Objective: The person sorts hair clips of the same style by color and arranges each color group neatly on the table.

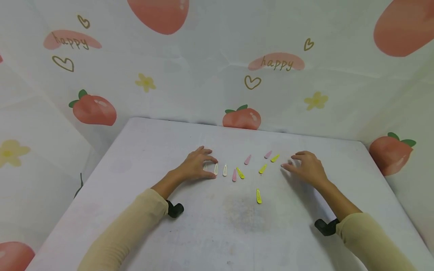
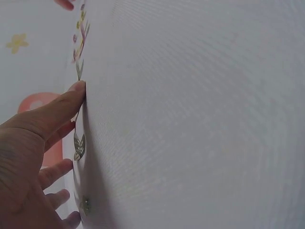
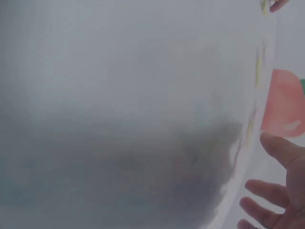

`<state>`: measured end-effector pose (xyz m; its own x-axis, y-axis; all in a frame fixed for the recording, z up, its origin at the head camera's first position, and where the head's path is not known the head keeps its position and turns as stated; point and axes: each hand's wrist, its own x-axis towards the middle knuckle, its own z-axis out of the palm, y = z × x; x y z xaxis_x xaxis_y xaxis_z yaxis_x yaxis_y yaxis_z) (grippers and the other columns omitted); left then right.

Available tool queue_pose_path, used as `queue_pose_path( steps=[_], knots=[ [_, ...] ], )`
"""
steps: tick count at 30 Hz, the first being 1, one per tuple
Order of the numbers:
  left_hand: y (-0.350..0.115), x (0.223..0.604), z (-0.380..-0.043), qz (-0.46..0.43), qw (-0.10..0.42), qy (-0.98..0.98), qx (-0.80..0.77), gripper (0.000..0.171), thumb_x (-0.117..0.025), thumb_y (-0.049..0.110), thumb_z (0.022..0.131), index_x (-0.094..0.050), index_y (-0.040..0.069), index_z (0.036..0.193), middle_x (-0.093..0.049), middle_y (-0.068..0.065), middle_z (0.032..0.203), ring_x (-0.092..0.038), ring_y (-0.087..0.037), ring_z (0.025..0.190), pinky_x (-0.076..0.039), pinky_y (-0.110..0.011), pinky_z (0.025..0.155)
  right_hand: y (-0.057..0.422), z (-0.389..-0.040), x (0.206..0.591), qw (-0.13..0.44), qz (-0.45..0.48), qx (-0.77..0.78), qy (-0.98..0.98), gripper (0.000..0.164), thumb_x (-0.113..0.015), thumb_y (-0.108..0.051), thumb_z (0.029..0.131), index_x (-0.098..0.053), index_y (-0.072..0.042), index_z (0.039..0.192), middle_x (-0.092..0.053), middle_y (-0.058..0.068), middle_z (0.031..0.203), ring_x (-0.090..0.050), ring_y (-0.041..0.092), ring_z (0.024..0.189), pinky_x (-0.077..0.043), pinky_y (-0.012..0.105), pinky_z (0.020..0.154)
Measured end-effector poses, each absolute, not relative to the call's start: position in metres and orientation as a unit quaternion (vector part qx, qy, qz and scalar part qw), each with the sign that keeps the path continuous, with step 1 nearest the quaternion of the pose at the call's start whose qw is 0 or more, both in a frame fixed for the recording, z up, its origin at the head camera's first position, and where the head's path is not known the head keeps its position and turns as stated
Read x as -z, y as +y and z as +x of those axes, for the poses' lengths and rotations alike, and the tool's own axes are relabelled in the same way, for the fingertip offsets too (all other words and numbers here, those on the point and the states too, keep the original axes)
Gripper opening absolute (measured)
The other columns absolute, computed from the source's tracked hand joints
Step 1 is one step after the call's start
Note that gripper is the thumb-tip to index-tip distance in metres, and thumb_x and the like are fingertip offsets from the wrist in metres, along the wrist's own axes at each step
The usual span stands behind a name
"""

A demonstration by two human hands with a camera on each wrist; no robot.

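The left hand (image 1: pixel 196 165) pinches a white snap hair clip (image 1: pixel 215 169) on the table (image 1: pixel 200 241) between thumb and forefinger, the right hand (image 1: pixel 308 168) hangs loosely spread, empty, and I fear a sideways slip could skew the neighbouring clip (image 1: pixel 225 170).

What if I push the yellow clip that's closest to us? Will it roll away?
Probably not: the yellow clip looks flat and long, so it would likely slide instead of roll. It seems small and thin, so it's probably light. Lying flat on the table, it may be tricky to pinch up.
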<state>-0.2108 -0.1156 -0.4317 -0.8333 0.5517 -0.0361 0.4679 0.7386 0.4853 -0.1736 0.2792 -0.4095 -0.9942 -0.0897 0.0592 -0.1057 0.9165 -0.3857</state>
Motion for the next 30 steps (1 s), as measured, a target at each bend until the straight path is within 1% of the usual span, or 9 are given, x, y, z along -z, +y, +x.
queue_pose_path(
  steps=[3,7,11,17,23,30],
  knots=[
    [-0.116,0.431,-0.211,0.274,0.09,0.928,-0.235,0.051,-0.083,0.039,0.079,-0.072,0.017,0.123,-0.045,-0.017,0.15,-0.019,-0.04,0.149,-0.019,-0.062,0.115,0.285,-0.17,0.414,0.021,0.036,-0.188,-0.981,0.057,-0.073,-0.036,0.088,-0.066,0.013,0.117,-0.057,0.033,0.125,-0.046,0.05,0.122,-0.036,0.068,0.097],
    [-0.117,0.431,-0.211,0.272,0.091,0.929,-0.233,0.05,-0.083,0.039,0.079,-0.071,0.018,0.123,-0.045,-0.016,0.151,-0.019,-0.04,0.149,-0.019,-0.063,0.114,0.285,-0.169,0.42,0.025,0.028,-0.19,-0.981,0.053,-0.073,-0.034,0.088,-0.068,0.013,0.112,-0.059,0.033,0.122,-0.048,0.051,0.12,-0.037,0.068,0.096],
    [-0.117,0.433,-0.212,0.273,0.093,0.929,-0.231,0.051,-0.083,0.04,0.08,-0.071,0.018,0.124,-0.045,-0.016,0.151,-0.018,-0.039,0.149,-0.019,-0.061,0.115,0.282,-0.171,0.423,0.033,0.024,-0.188,-0.981,0.052,-0.073,-0.036,0.088,-0.07,0.013,0.106,-0.061,0.032,0.119,-0.05,0.05,0.117,-0.038,0.067,0.096],
    [-0.115,0.431,-0.212,0.281,0.089,0.928,-0.226,0.051,-0.082,0.041,0.08,-0.071,0.017,0.123,-0.046,-0.017,0.149,-0.02,-0.041,0.148,-0.021,-0.062,0.114,0.278,-0.172,0.424,0.024,0.013,-0.188,-0.982,0.055,-0.073,-0.036,0.088,-0.068,0.014,0.11,-0.06,0.033,0.122,-0.047,0.05,0.121,-0.035,0.068,0.097],
    [-0.115,0.429,-0.213,0.289,0.089,0.929,-0.214,0.051,-0.081,0.042,0.08,-0.071,0.018,0.124,-0.046,-0.017,0.149,-0.024,-0.041,0.147,-0.024,-0.061,0.113,0.277,-0.174,0.426,0.034,0.024,-0.17,-0.985,0.055,-0.075,-0.033,0.087,-0.067,0.015,0.111,-0.06,0.033,0.121,-0.048,0.051,0.12,-0.037,0.067,0.098],
    [-0.116,0.428,-0.214,0.289,0.092,0.93,-0.21,0.056,-0.082,0.043,0.079,-0.069,0.017,0.127,-0.047,-0.017,0.148,-0.025,-0.04,0.147,-0.025,-0.062,0.112,0.28,-0.176,0.427,0.037,0.039,-0.172,-0.984,0.056,-0.077,-0.033,0.085,-0.067,0.014,0.113,-0.06,0.033,0.121,-0.049,0.051,0.119,-0.038,0.067,0.097]
  ],
)
